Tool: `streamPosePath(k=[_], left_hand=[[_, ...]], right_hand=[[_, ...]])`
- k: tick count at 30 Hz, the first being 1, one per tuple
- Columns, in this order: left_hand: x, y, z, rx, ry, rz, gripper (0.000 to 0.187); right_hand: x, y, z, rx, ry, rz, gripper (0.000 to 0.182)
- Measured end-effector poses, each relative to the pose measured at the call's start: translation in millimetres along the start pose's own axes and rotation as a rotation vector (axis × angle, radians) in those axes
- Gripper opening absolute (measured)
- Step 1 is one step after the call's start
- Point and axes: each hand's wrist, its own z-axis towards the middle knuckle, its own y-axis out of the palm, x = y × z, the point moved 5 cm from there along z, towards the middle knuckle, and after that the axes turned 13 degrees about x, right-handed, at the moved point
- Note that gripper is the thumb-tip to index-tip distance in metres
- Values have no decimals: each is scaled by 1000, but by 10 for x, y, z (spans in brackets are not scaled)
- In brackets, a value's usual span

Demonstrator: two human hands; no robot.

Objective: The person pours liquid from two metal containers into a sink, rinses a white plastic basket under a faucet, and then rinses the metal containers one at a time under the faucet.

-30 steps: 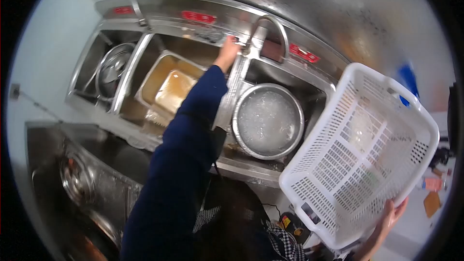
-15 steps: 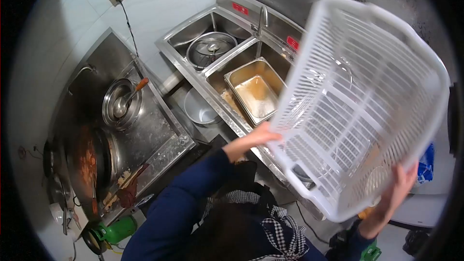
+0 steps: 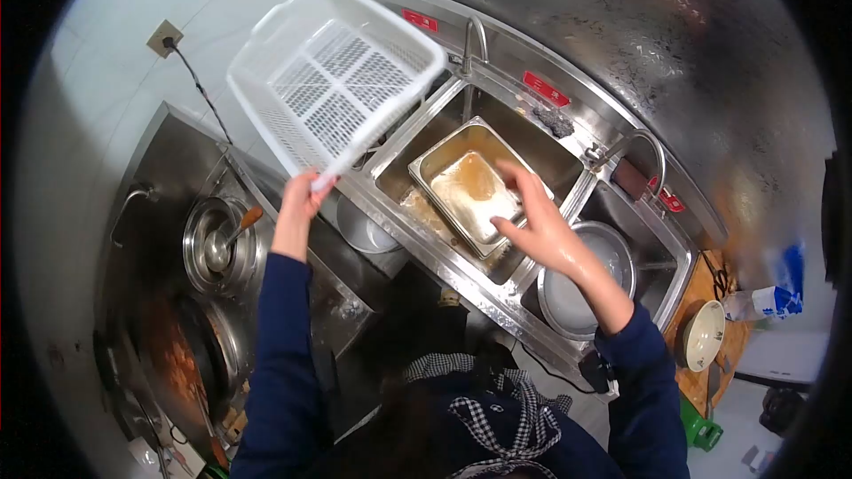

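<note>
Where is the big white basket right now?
In the head view, the white basket is at the upper left, between the wall socket and the nearest tap, with the left hand holding its lower edge.

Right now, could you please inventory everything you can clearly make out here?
Three-basin steel sink: one, silver, centre.
Slotted rectangular plastic basket: one, white, held at upper left.
Rectangular metal pan: one, silver, middle basin.
Round metal pot: one, silver, right basin.
Curved metal taps: two, silver, sink's back.
Rectangular signs: three, red, sink's back.
Long-handled metal ladle: one, silver and orange-brown, left.
Round bowl: one, cream, right.
Square wall socket: one, beige, upper left.
Left hand: one, navy-sleeved, gripping basket's rim.
Right hand: one, navy-sleeved, over pan, contact unclear.
</note>
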Motion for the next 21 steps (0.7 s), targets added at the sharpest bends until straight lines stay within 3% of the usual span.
streamPosePath(k=[1, 3, 5, 8, 11, 13, 15, 17, 18, 21], left_hand=[[33, -79, 620, -40, -78, -42, 31], [224, 101, 1064, 98, -24, 40, 30], [243, 218, 1538, 76, -98, 78, 30], [121, 315, 1990, 152, -310, 133, 34], [-14, 328, 2432, 148, -272, 180, 36], [-41, 249, 2750, 154, -248, 186, 35], [-4, 383, 2434, 253, -119, 190, 35], [-102, 88, 2857, 205, -123, 256, 34], [-150, -25, 3003, 179, -125, 285, 34], [-66, 77, 2503, 317, -13, 510, 43]], right_hand=[[210, 87, -62, -31, 4, -40, 55], [601, 167, -234, -131, 221, 61, 48], [1060, 285, -518, -187, 454, 156, 44], [1775, 340, -969, -35, 686, 156, 35], [2431, 462, -1312, 104, 974, 242, 34], [2615, 587, -1192, 229, 988, 254, 38], [2883, 805, -1023, 307, 1134, 249, 48], [3135, 990, -776, 221, 1345, 192, 62], [3475, 1275, -859, 349, 1430, 258, 58], [3610, 1549, -719, 379, 1530, 348, 57]])
